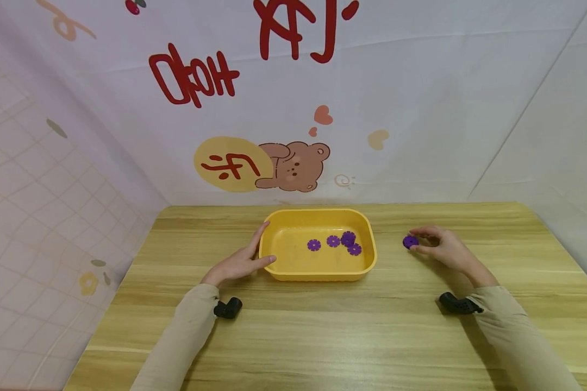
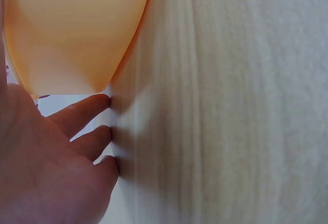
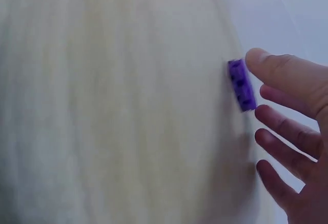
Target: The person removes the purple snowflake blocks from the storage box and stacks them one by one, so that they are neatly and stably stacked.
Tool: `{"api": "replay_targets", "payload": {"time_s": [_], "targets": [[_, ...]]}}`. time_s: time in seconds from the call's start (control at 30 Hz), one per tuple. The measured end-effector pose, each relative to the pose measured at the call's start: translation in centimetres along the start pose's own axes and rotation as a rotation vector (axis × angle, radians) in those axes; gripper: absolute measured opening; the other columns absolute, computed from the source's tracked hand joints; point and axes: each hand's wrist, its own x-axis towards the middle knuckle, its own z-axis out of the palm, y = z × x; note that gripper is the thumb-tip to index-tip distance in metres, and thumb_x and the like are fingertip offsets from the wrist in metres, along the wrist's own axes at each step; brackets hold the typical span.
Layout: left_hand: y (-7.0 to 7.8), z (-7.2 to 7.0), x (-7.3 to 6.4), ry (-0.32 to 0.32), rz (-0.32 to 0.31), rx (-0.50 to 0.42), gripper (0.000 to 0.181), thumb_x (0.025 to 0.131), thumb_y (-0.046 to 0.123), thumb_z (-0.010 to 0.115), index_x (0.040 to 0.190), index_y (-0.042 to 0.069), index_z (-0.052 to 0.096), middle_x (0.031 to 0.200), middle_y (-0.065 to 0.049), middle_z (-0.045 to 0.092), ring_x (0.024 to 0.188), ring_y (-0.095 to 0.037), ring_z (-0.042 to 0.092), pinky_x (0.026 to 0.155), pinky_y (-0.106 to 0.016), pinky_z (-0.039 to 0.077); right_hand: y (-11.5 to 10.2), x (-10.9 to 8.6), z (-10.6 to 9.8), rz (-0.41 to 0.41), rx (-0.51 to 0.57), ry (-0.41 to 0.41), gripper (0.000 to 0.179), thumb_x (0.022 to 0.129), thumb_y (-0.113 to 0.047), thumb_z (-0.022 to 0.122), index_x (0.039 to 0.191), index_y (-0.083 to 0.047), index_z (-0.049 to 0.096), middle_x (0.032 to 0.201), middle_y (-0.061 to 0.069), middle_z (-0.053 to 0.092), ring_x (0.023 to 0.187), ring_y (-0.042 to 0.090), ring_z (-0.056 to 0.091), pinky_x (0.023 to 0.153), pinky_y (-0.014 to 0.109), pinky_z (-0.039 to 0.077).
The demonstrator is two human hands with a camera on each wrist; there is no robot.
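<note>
At the far right of the table, my right hand (image 1: 442, 248) pinches a small stack of purple snowflake discs (image 1: 410, 241) by its edges, between thumb and fingertips. In the right wrist view the stack (image 3: 241, 85) shows edge-on, thick and notched, close to the tabletop. My left hand (image 1: 242, 262) rests at the left end of a yellow plastic bin (image 1: 318, 276), its thumb over the rim and the other fingers spread along the outside. Several fingertips (image 2: 104, 101) touch the tabletop beside the bin wall (image 2: 77, 39). Several purple discs (image 1: 314, 245) lie inside the bin, some overlapping at its right.
The wood-grain table (image 1: 323, 331) runs back to a white wall cloth (image 1: 420, 108) printed with a bear and red characters. Black wrist cameras (image 1: 229, 308) sit on both sleeves. Between the bin and my right hand lies bare tabletop.
</note>
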Motion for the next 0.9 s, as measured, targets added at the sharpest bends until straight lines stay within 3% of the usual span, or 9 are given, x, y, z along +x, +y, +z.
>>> {"api": "replay_targets", "payload": {"time_s": [0.1, 0.3, 0.4, 0.63, 0.9], "targets": [[-1.3, 0.2, 0.6, 0.016, 0.0, 0.007, 0.089, 0.098, 0.03, 0.058, 0.155, 0.024, -0.01, 0.16, -0.014, -0.004, 0.14, -0.041, 0.019, 0.11, -0.057, 0.019, -0.6, 0.3, -0.2, -0.022, -0.024, -0.012, 0.042, 0.087, -0.017, 0.074, 0.121, 0.005, 0.063, 0.12, 0.025, 0.06, 0.111, 0.043, 0.053, 0.09, 0.056, 0.042], [-3.4, 0.4, 1.4, 0.034, 0.007, 0.029, 0.09, 0.095, 0.042, 0.059, 0.153, 0.037, -0.01, 0.161, -0.009, -0.003, 0.141, -0.039, 0.019, 0.109, -0.057, 0.02, -2.3, 0.8, -0.4, -0.054, -0.055, -0.014, 0.039, 0.089, -0.017, 0.071, 0.123, 0.001, 0.063, 0.124, 0.023, 0.059, 0.118, 0.044, 0.048, 0.091, 0.06, 0.038], [-3.1, 0.4, 1.3, 0.031, -0.006, 0.017, 0.089, 0.097, 0.037, 0.059, 0.154, 0.035, -0.01, 0.161, -0.009, -0.004, 0.141, -0.039, 0.018, 0.11, -0.057, 0.019, -3.3, 1.2, -0.2, -0.109, -0.074, 0.012, 0.035, 0.089, -0.013, 0.071, 0.121, 0.0, 0.064, 0.121, 0.022, 0.061, 0.114, 0.043, 0.051, 0.089, 0.059, 0.039], [0.0, 0.0, 0.1, 0.003, -0.01, -0.013, 0.088, 0.098, 0.028, 0.058, 0.156, 0.02, -0.008, 0.16, -0.017, -0.004, 0.14, -0.043, 0.017, 0.11, -0.058, 0.018, -5.5, 2.2, 0.7, -0.227, -0.052, 0.064, 0.029, 0.088, -0.009, 0.071, 0.117, -0.003, 0.067, 0.118, 0.017, 0.063, 0.107, 0.038, 0.057, 0.08, 0.054, 0.05], [0.3, -0.1, -0.1, 0.002, -0.014, -0.013, 0.087, 0.098, 0.029, 0.058, 0.156, 0.022, -0.008, 0.16, -0.016, -0.004, 0.141, -0.041, 0.016, 0.11, -0.057, 0.017, -7.5, 3.4, 1.3, -0.273, 0.028, 0.011, 0.029, 0.089, -0.005, 0.068, 0.118, 0.001, 0.065, 0.12, 0.016, 0.063, 0.107, 0.035, 0.058, 0.082, 0.051, 0.051]]}}
